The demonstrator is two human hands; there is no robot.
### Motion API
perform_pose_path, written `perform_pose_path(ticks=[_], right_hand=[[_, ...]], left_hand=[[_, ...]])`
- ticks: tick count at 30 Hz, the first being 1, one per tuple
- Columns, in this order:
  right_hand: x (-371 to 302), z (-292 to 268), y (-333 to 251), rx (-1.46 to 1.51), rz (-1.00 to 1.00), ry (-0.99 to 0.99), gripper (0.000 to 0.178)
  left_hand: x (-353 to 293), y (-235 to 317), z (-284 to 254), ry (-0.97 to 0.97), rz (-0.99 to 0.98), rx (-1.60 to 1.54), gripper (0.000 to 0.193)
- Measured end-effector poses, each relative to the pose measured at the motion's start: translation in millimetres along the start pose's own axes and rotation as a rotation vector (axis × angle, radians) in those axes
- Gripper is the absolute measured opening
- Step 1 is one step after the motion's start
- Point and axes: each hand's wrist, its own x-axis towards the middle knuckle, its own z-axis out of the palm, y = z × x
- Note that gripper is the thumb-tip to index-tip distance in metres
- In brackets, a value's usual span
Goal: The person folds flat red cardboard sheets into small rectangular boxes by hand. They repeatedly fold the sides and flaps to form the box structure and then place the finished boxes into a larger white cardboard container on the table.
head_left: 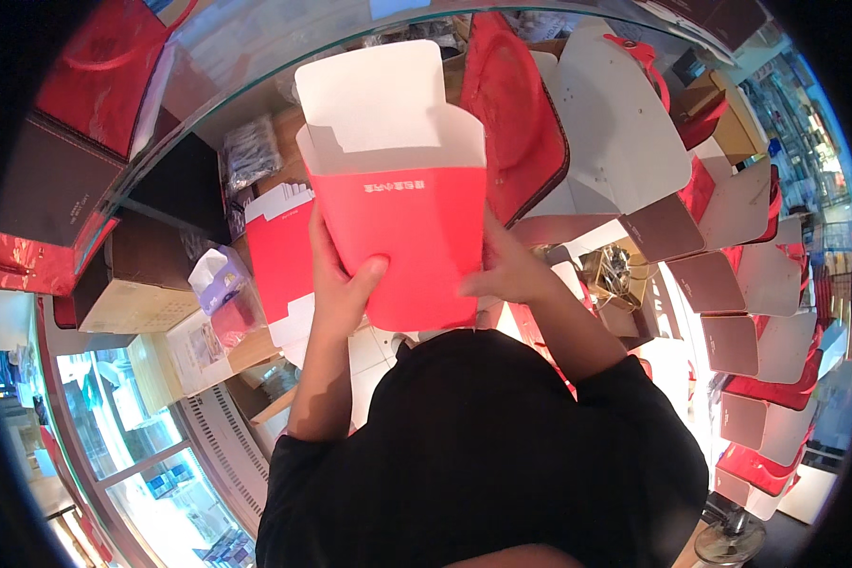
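A red paperboard box (402,241) is held up in front of my chest. Its top gapes, and a tall white flap (374,95) stands up from the far edge. At the box's left side, my left hand (341,279) grips it with the thumb laid across the front and the fingers behind. My right hand (511,265) clasps the opposite side, thumb on the front face, its other fingers partly hidden. Beyond my left hand lies a flat red box blank (282,251) with white tabs.
Red and white bags or cases (516,114) crowd the back, and several more (738,346) line the right. On the left are a purple tissue box (222,284), a brown carton (133,275) and a clear plastic bundle (252,151). A glass edge (284,66) arcs across the back.
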Motion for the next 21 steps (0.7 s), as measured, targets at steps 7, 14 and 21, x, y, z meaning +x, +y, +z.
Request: perform_pose_path(ticks=[7,14,21], right_hand=[[0.1,0.3,-13.3,0.188,-0.104,0.016,0.09],[11.5,0.6,-7.7,0.036,-0.09,0.261,0.075],[12.0,15.5,-6.6,-0.084,-0.358,0.223,0.103]], left_hand=[[-10.2,0.2,5.9,-0.001,0.042,-0.04,0.093],[-22.0,7.2,5.2,-0.057,-0.003,-0.015,0.081],[-9.8,9.8,15.1,0.216,0.062,0.046,0.069]])
